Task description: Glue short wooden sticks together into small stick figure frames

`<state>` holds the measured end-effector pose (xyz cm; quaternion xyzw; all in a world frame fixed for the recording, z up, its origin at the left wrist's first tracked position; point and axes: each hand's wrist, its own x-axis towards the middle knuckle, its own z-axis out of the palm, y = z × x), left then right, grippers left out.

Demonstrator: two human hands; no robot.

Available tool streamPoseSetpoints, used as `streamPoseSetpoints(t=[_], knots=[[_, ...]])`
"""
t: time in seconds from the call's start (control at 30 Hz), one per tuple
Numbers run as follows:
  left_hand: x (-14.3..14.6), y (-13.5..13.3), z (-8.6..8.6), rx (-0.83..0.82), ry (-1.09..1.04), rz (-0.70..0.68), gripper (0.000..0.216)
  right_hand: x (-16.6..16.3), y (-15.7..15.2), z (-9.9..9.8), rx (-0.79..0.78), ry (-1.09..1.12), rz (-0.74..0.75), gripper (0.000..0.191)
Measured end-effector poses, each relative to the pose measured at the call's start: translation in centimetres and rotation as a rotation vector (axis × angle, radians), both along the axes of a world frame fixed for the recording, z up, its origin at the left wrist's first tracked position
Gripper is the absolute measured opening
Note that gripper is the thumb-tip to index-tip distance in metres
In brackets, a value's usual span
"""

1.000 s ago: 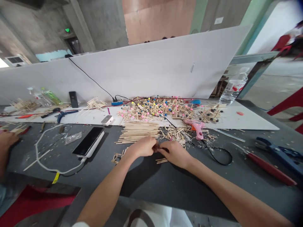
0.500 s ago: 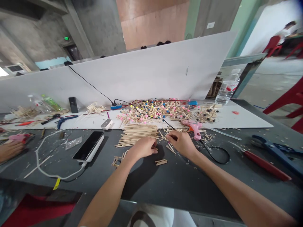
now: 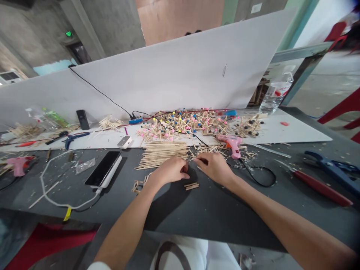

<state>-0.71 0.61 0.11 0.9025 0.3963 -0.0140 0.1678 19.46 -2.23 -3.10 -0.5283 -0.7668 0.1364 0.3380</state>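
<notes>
My left hand (image 3: pixel 172 171) is curled with thumb and fingers close together, just in front of a row of long thin wooden sticks (image 3: pixel 160 154). Whatever it may hold is hidden. Across a small gap, my right hand (image 3: pixel 215 168) has its fingertips pinched over a scatter of short cut sticks (image 3: pixel 212 149); I cannot make out what is between them. A few short sticks (image 3: pixel 191 186) lie side by side on the dark table below the hands. Beside my left forearm sits a small stick frame (image 3: pixel 137 186), partly covered.
Behind the hands spreads a heap of stick pieces with coloured balls (image 3: pixel 180 123). A pink glue gun (image 3: pixel 233 145) with a black cord lies at right, near a red-handled tool (image 3: pixel 317 185) and blue pliers (image 3: pixel 334 170). A phone (image 3: pixel 104 168) with a white cable is at left.
The view has tipped downward and shifted slightly. A stick end visible at my left fingertips no longer shows. Another person's hand at the far left has left the pink glue gun there.
</notes>
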Motion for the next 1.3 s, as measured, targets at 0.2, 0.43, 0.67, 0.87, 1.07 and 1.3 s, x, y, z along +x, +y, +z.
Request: streamPoseSetpoints(t=[0.2, 0.43, 0.67, 0.87, 1.07, 1.3], knots=[[0.0, -0.1, 0.0, -0.029, 0.011, 0.003, 0.008, -0.4, -0.3, 0.0, -0.023, -0.018, 0.015, 0.022], [0.2, -0.2, -0.5, 0.093, 0.037, -0.039, 0.014, -0.5, -0.1, -0.4, -0.051, -0.029, 0.03, 0.021], [0.4, -0.3, -0.7, 0.143, 0.021, -0.041, 0.021, -0.7, -0.4, -0.2, -0.071, -0.029, 0.06, 0.02], [1.1, -0.7, -0.3, 0.209, -0.12, 0.046, 0.022, -0.9, -0.5, -0.1, -0.076, -0.038, 0.083, 0.021], [1.6, -0.8, -0.7, 0.19, -0.364, 0.117, 0.021, -0.8, -0.5, 0.2, -0.079, 0.025, 0.071, 0.014], [1.9, -1.0, -0.4, 0.08, -0.673, 0.158, 0.01, -1.0, -0.7, 0.5, -0.166, 0.235, 0.081, 0.013]])
